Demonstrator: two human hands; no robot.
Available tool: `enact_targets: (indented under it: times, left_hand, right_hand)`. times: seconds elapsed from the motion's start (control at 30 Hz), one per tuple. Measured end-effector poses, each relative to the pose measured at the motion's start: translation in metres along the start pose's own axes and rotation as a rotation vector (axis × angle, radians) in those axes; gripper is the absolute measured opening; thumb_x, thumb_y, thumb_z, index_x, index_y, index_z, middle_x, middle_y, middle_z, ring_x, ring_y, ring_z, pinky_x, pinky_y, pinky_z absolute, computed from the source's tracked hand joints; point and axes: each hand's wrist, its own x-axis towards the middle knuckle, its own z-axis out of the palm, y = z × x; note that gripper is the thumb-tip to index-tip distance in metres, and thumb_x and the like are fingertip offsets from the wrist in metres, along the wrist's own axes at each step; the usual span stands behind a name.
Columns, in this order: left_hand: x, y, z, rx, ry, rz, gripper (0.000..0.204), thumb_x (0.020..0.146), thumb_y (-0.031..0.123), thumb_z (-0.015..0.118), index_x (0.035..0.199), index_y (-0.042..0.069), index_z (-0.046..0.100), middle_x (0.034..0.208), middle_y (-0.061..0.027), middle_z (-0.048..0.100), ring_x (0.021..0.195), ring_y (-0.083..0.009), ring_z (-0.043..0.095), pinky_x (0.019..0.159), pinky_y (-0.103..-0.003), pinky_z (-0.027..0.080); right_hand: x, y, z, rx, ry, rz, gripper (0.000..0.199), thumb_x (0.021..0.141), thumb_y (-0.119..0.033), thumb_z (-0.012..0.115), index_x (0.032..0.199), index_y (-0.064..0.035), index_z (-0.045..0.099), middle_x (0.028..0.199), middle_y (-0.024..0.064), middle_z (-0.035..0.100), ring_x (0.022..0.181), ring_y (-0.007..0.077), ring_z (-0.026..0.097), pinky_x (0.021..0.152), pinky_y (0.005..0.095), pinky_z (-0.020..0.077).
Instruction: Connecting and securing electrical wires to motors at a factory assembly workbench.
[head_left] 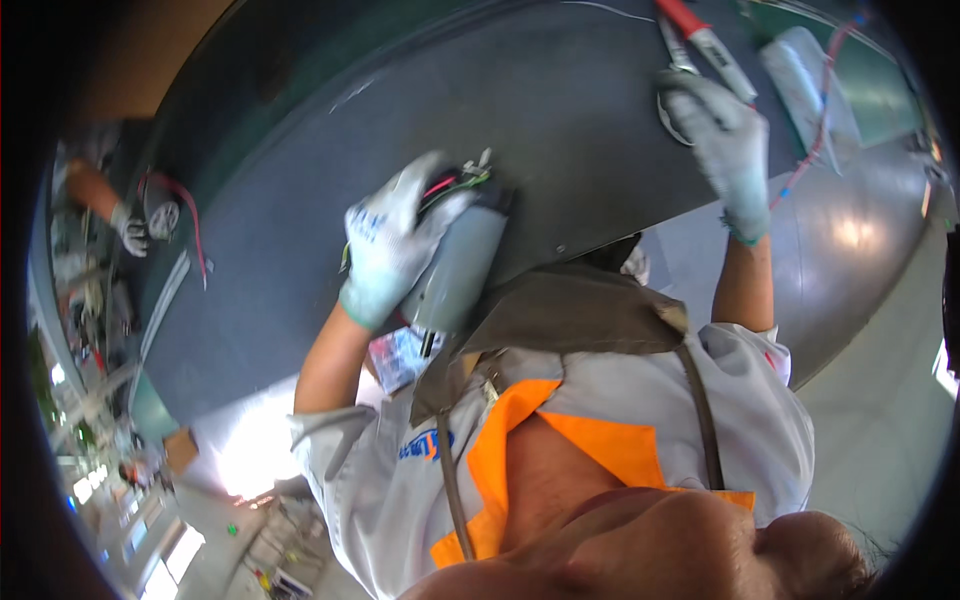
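My left hand (395,235), in a white glove, is closed around a grey cylindrical motor (460,265). Coloured wires (455,183) come out of its upper end, and a dark shaft (428,343) sticks out at its lower end. The motor is tilted, over the near edge of the dark worktop (330,210). Farther off on the right, my gloved right hand (722,150) has its fingers curled over the metal loops of what look like scissors (667,120); motion smears them slightly. Just beyond these fingers lies a tool with a red and pale handle (722,62).
A clear plastic packet (810,85) lies at the far right, with a red and blue cable (828,90) across it. At the left, a co-worker's gloved hand (130,230) is beside another motor (162,215) with a red wire (195,225). A printed packet (398,358) sits below my left wrist.
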Motion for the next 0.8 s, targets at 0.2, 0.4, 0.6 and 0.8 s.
enact_targets:
  times: [0.2, 0.4, 0.6, 0.8]
  left_hand:
    - [-0.022, 0.015, -0.010, 0.031, 0.133, -0.094, 0.020, 0.087, 0.015, 0.075, 0.105, 0.007, 0.070, 0.092, -0.0130, 0.072, 0.076, -0.0317, 0.069, 0.068, -0.040, 0.056]
    - [-0.025, 0.026, -0.003, -0.072, 0.108, -0.402, 0.038, 0.089, 0.032, 0.072, 0.116, 0.006, 0.065, 0.104, -0.0172, 0.069, 0.093, -0.0350, 0.069, 0.077, -0.043, 0.056]
    - [-0.016, 0.026, -0.037, 0.137, -0.234, -0.399, 0.031, 0.098, 0.038, 0.057, 0.094, 0.008, 0.061, 0.076, -0.0119, 0.066, 0.073, -0.0320, 0.069, 0.060, -0.045, 0.054]
    - [-0.002, 0.021, -0.059, 0.144, -0.567, -0.433, 0.020, 0.096, 0.026, 0.056, 0.101, 0.010, 0.067, 0.083, -0.0112, 0.071, 0.080, -0.0325, 0.073, 0.067, -0.045, 0.057]
  right_hand:
    - [0.048, 0.167, -0.183, -0.316, 0.645, 0.038, 0.023, 0.097, -0.025, 0.064, 0.110, -0.0115, 0.078, 0.094, 0.0101, 0.077, 0.081, 0.0157, 0.070, 0.078, 0.0329, 0.0554]
    - [0.229, 0.196, -0.056, -0.481, 0.148, -0.366, 0.034, 0.101, -0.028, 0.054, 0.123, -0.0083, 0.070, 0.109, 0.0128, 0.073, 0.092, 0.0175, 0.069, 0.084, 0.0335, 0.0540]
    - [0.265, 0.169, -0.017, -0.267, -0.012, -0.571, 0.033, 0.098, -0.022, 0.058, 0.122, -0.0015, 0.068, 0.104, 0.0143, 0.073, 0.085, 0.0220, 0.068, 0.078, 0.0370, 0.0550]
    - [0.210, 0.266, -0.161, -0.317, -0.003, -0.396, 0.034, 0.096, -0.017, 0.063, 0.121, 0.0054, 0.066, 0.098, 0.0157, 0.072, 0.077, 0.0266, 0.068, 0.072, 0.0405, 0.0561]
